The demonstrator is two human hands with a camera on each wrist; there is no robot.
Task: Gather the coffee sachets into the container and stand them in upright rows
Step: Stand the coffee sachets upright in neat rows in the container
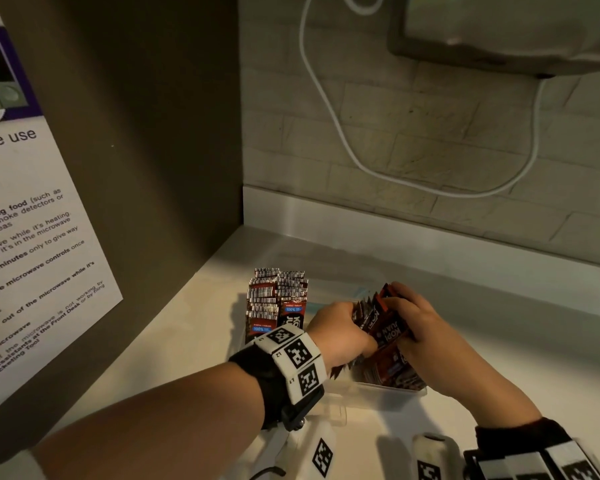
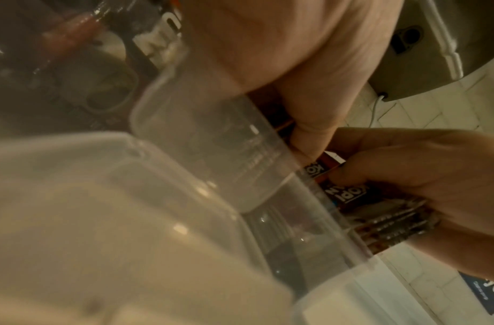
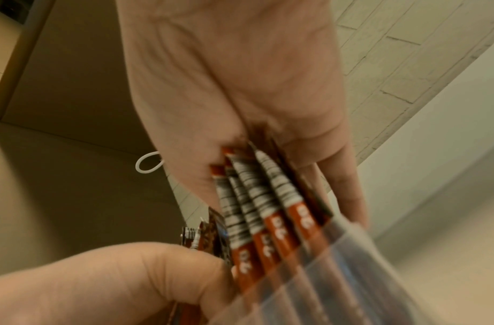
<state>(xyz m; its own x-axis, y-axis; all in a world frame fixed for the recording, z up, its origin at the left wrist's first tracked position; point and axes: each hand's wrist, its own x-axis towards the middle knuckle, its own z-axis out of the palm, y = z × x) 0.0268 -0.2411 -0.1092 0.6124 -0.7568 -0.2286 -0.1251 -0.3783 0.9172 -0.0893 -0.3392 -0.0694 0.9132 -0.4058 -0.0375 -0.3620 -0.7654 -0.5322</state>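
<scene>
A: What can you read on the sachets [image 1: 383, 327]?

B: "KOPI JUAN" in white block letters on dark red-brown packs, upside down from the head camera. The upright ones at the left show a blue band with "100%". In the right wrist view their edges carry black-and-white bars and an orange strip with digits that I think read "30", but blur makes that unsure.

A: And the sign [image 1: 32, 237] on the left?

B: Partly cut off: "...ave use", "smoke detectors", "five minutes only to give way", "the microwave controls", "Front Desk", "Ticketing Tool".

A: Where are the sachets?

B: All in the clear tub [image 1: 388, 389] on the pale counter [image 1: 499, 341]. Two upright rows [image 1: 276, 299] stand at its left end. A fanned bunch stands tilted at the right end, its lower ends behind the tub wall.

A: The hands?

B: Both are on that bunch. The left hand [image 1: 340, 330] comes in from the left, fingers curled round the packs' near side, a marker band [image 1: 295, 362] on the wrist. The right hand [image 1: 413, 323] clamps from the right and above, fingers over the top edges, thumb pressed to the front pack. The two hands touch across the bunch.

A: Anything else?

B: A white cable [image 1: 329, 109] loops down the tiled wall [image 1: 430, 116]
</scene>
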